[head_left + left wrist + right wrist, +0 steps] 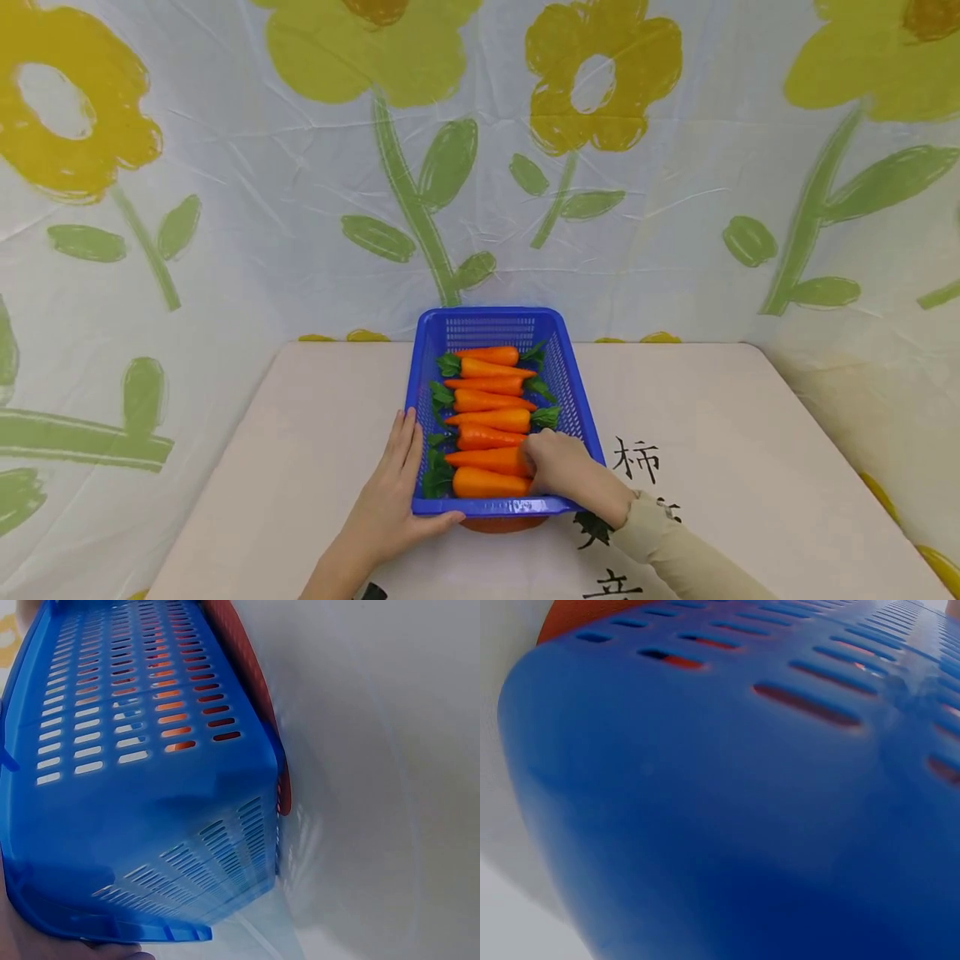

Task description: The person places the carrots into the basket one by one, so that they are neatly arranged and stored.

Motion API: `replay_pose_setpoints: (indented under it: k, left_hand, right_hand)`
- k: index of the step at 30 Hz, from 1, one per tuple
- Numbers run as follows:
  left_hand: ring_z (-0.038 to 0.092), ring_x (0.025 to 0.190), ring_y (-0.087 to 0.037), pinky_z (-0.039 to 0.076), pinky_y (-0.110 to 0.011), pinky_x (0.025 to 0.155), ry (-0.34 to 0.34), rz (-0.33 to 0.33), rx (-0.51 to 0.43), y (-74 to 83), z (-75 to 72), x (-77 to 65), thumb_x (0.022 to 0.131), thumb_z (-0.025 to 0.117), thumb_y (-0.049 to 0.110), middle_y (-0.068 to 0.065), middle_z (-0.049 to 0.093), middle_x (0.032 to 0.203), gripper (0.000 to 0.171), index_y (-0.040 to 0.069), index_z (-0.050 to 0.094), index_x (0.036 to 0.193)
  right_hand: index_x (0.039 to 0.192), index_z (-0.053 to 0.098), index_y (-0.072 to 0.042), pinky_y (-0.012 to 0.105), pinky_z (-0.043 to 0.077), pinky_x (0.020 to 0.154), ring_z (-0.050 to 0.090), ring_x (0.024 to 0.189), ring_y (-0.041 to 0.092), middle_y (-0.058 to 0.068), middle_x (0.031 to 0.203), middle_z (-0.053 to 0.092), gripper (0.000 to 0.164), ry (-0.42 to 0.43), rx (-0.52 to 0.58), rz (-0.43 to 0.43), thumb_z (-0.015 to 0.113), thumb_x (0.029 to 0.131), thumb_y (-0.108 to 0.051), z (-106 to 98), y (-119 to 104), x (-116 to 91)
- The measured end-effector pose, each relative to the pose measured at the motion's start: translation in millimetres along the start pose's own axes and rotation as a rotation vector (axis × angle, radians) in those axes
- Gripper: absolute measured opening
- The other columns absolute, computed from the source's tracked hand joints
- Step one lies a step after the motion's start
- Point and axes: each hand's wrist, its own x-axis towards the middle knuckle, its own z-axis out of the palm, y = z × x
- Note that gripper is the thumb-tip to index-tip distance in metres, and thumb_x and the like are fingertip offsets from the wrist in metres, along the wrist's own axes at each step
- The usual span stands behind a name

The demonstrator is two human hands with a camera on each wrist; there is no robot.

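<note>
A blue plastic basket with slotted walls holds several orange carrots in a row, their green leafy ends mostly alternating left and right. My left hand lies at the basket's near left corner, fingers straight along the left side and thumb along the front rim. Part of that hand shows below the rim in the left wrist view. Reaching over the near right corner, my right hand grips the right end of the second carrot from the front, hiding that end. The right wrist view shows mostly the basket wall.
A reddish-brown thing with a rounded edge sits under the basket. The pale tabletop carries black written characters on the right. Behind it hangs a white cloth with yellow flowers.
</note>
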Motion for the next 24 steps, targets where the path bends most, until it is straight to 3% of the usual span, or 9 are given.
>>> replay_pose_setpoints:
  k: [4,16,24]
  left_hand:
    - [0.01,0.15,-0.039,0.032,-0.051,0.108,-0.014,-0.009,-0.01,0.8,1.4,-0.2,0.073,0.066,0.077,-0.023,0.011,0.163,0.124,-0.01,0.027,0.151]
    - [0.009,0.151,-0.037,0.024,-0.042,0.11,-0.012,-0.02,0.019,-0.7,-0.7,-6.5,0.071,0.068,0.077,-0.02,0.012,0.164,0.125,-0.009,0.027,0.152]
    - [0.009,0.15,-0.037,0.028,-0.047,0.109,-0.018,-0.017,0.004,-1.3,-0.5,-4.1,0.072,0.069,0.076,-0.02,0.01,0.164,0.125,-0.009,0.026,0.152]
  right_hand:
    - [0.06,0.052,-0.014,0.022,0.03,0.042,0.042,0.049,0.011,-0.007,0.053,0.039,0.038,0.002,0.016,-0.002,0.09,0.063,-0.012,1.0,0.8,-1.5]
    - [0.059,0.053,-0.015,0.021,0.028,0.042,0.042,0.048,0.01,-0.008,0.052,0.039,0.037,-0.002,0.056,-0.002,0.089,0.062,-0.01,5.4,-2.5,-3.8]
    - [0.058,0.051,-0.016,0.022,0.028,0.043,0.042,0.049,0.011,-0.008,0.052,0.039,0.038,-0.011,0.049,0.014,0.088,0.063,-0.01,2.4,-2.3,-2.7]
